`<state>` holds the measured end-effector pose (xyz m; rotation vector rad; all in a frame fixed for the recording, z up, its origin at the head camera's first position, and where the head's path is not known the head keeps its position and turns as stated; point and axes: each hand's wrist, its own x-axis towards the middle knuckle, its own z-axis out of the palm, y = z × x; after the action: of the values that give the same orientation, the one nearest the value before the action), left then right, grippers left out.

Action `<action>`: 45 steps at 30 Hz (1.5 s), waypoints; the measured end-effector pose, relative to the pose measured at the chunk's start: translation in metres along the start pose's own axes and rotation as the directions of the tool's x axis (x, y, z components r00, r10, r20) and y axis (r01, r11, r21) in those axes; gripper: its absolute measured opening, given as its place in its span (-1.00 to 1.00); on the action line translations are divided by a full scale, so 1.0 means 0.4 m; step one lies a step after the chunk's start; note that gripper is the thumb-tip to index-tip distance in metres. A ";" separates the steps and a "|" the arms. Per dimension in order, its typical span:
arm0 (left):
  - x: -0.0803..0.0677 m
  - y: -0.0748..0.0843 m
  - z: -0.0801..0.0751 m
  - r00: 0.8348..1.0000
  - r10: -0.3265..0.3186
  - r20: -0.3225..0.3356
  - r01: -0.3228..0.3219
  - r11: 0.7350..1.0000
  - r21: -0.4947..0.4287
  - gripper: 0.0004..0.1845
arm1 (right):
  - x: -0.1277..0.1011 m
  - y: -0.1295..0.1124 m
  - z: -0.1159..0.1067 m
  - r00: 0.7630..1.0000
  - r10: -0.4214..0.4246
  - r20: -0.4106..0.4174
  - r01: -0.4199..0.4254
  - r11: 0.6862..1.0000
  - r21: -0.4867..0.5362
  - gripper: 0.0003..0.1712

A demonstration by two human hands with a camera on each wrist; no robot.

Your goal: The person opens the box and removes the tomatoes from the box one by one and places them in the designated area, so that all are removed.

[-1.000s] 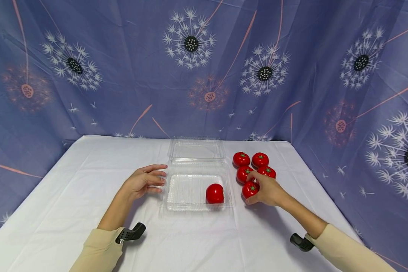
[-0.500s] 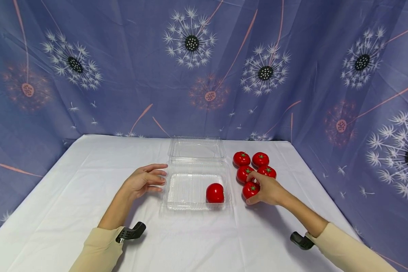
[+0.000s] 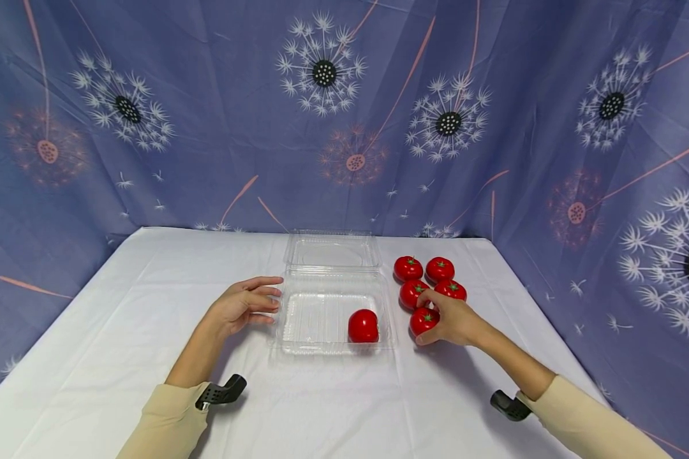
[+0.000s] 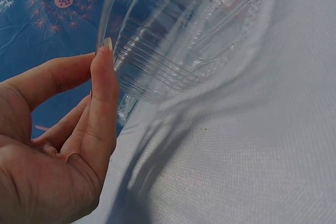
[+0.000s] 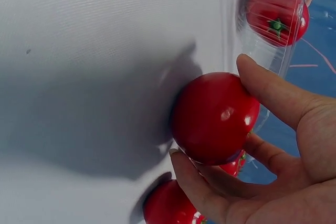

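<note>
My right hand (image 3: 455, 320) grips a red tomato (image 3: 422, 323), with the thumb on one side and fingers curled round the other. The right wrist view shows that tomato (image 5: 214, 118) close to the cloth, its shadow beside it. Fairly straight fingers of my left hand (image 3: 237, 308) touch the left rim of a clear plastic clamshell container (image 3: 281, 319). In the left wrist view, the left hand (image 4: 63, 140) has fingertips against the container's edge. Lying on its side in the container's right front corner is another tomato (image 3: 363, 326).
Several more tomatoes (image 3: 439, 270) sit grouped right of the container, just behind the right hand. Hinged open, the container's lid (image 3: 332, 250) lies toward the back. A white cloth (image 3: 321, 408) covers the table, and a blue dandelion-print curtain (image 3: 224, 127) hangs round it.
</note>
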<state>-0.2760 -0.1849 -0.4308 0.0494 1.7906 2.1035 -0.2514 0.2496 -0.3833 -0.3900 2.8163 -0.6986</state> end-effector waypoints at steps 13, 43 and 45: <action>-0.001 0.001 0.000 1.000 -0.005 -0.005 0.005 1.000 -0.012 -0.30 | 0.013 -0.045 -0.050 0.999 -0.017 -0.044 0.017 1.000 0.004 -0.32; 0.001 0.001 0.004 1.000 -0.002 -0.007 0.002 1.000 -0.025 -0.32 | 0.033 -0.159 -0.034 0.987 -0.118 -0.107 0.127 0.989 0.078 -0.28; 0.000 0.000 0.002 1.000 -0.004 -0.008 0.003 1.000 -0.027 -0.33 | 0.034 -0.163 -0.027 0.985 -0.140 -0.103 0.149 0.985 0.083 -0.31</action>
<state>-0.2758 -0.1839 -0.4305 0.0304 1.7649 2.1282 -0.2538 0.1945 -0.3442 -0.5638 2.8546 -0.8943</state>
